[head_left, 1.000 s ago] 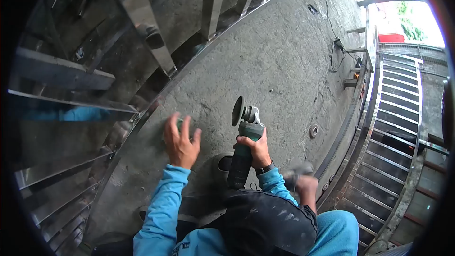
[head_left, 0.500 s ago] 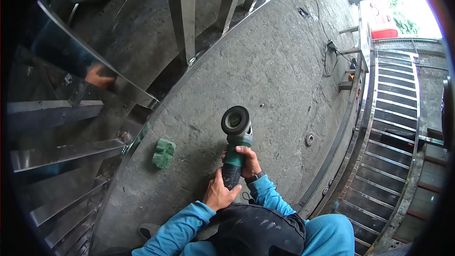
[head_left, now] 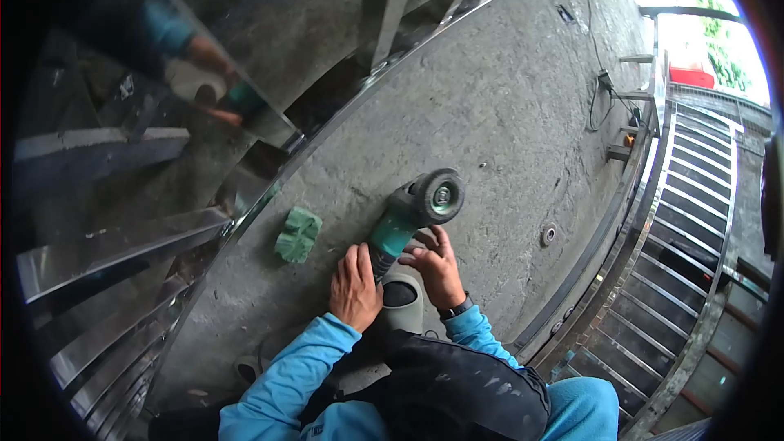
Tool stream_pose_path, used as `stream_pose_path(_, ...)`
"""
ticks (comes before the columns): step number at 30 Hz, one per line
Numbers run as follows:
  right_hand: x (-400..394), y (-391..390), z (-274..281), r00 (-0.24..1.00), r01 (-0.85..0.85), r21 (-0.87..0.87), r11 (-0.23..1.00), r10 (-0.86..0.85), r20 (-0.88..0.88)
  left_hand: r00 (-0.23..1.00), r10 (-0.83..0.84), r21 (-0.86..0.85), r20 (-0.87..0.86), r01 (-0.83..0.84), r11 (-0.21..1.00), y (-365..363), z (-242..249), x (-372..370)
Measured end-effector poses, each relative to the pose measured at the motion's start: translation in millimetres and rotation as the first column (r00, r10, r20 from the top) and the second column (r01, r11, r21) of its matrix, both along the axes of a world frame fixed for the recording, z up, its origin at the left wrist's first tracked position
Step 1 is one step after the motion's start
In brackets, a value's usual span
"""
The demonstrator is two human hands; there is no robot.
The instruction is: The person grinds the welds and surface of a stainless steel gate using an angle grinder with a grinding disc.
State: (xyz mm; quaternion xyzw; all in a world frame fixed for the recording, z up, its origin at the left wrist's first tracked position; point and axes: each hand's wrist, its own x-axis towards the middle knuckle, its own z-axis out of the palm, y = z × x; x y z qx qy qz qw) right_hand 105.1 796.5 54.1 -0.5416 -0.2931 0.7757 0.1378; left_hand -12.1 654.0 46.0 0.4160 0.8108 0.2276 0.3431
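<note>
A green and black angle grinder [head_left: 394,233] tilts up to the right in front of me. Its round disc [head_left: 443,196] faces my view. My left hand [head_left: 356,287] is wrapped round the dark rear grip of the grinder. Beside the green body, my right hand [head_left: 438,268] has its fingers apart and bent, the fingertips close to the tool's side. It wears a dark wristband. On the floor to the left of the grinder lies a green block [head_left: 299,235] with a rough, notched surface.
Shiny metal frames with bars [head_left: 147,237] stand along the left. A ladder-like metal frame [head_left: 692,220] runs down the right. A small round disc [head_left: 549,234] lies on the concrete floor [head_left: 490,114]. A cable with a plug [head_left: 605,80] trails at the upper right. My shoe [head_left: 408,310] is below the grinder.
The grinder's head has swung right and the tool now leans. My right hand has let go of its body and opened. My left hand has shifted left and up, still gripping it.
</note>
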Motion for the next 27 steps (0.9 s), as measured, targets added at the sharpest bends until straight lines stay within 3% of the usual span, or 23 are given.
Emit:
stream_pose_path(2, 4, 1, 1, 1.000, -0.003, 0.032, 0.999, 0.002, 0.019, 1.000, -0.005, -0.036, 0.009, 0.005, 0.999, -2, -9, 3)
stream_pose_path(4, 2, 4, 7, 1.000, -0.009, 0.046, 0.999, 0.008, 0.015, 0.994, 0.025, -0.006, -0.110, -0.026, 1.000, -3, -18, 7)
stream_pose_path(8, -3, 6, 14, 0.991, -0.076, 0.262, 0.962, 0.042, 0.131, 0.987, 0.039, 0.020, -0.156, -0.036, 0.999, -3, -26, 11)
stream_pose_path(11, -7, 16, 19, 0.949, -0.208, 0.500, 0.841, 0.049, 0.311, 0.997, 0.054, 0.047, -0.053, -0.051, 0.998, 3, -23, 1)
stream_pose_path(12, -6, 21, 17, 0.911, -0.312, 0.594, 0.742, 0.056, 0.409, 0.998, 0.054, 0.099, -0.017, -0.052, 0.994, 10, -20, -6)
stream_pose_path(14, -20, 37, 34, 0.710, -0.675, 0.665, 0.319, 0.035, 0.704, 0.996, 0.061, 0.230, 0.060, -0.073, 0.971, 29, -25, -17)
stream_pose_path(17, -34, 61, 41, 0.587, -0.805, 0.571, -0.162, -0.071, 0.807, 0.985, 0.054, 0.397, 0.162, -0.115, 0.911, 73, -44, -26)
stream_pose_path(18, -39, 63, 42, 0.589, -0.801, 0.573, -0.172, -0.059, 0.806, 0.979, 0.066, 0.439, 0.193, -0.146, 0.887, 88, -48, -29)
stream_pose_path(20, -49, 65, 47, 0.467, -0.884, 0.464, 0.053, 0.081, 0.881, 0.980, 0.067, 0.460, 0.187, -0.148, 0.876, 112, -55, -29)
stream_pose_path(22, -52, 63, 37, 0.473, -0.880, 0.475, -0.003, 0.081, 0.877, 0.981, 0.062, 0.480, 0.181, -0.144, 0.865, 124, -63, -31)
stream_pose_path(24, -50, 59, 30, 0.538, -0.838, 0.543, -0.057, 0.081, 0.839, 0.948, -0.005, 0.365, 0.317, -0.118, 0.923, 127, -67, -30)
stream_pose_path(26, -43, 64, 29, 0.571, -0.806, 0.587, -0.074, 0.164, 0.805, 0.954, 0.025, 0.372, 0.298, -0.141, 0.917, 125, -64, -24)
stream_pose_path(27, -40, 63, 32, 0.580, -0.785, 0.604, -0.140, 0.175, 0.795, 0.969, 0.034, 0.382, 0.245, -0.129, 0.915, 122, -61, -21)
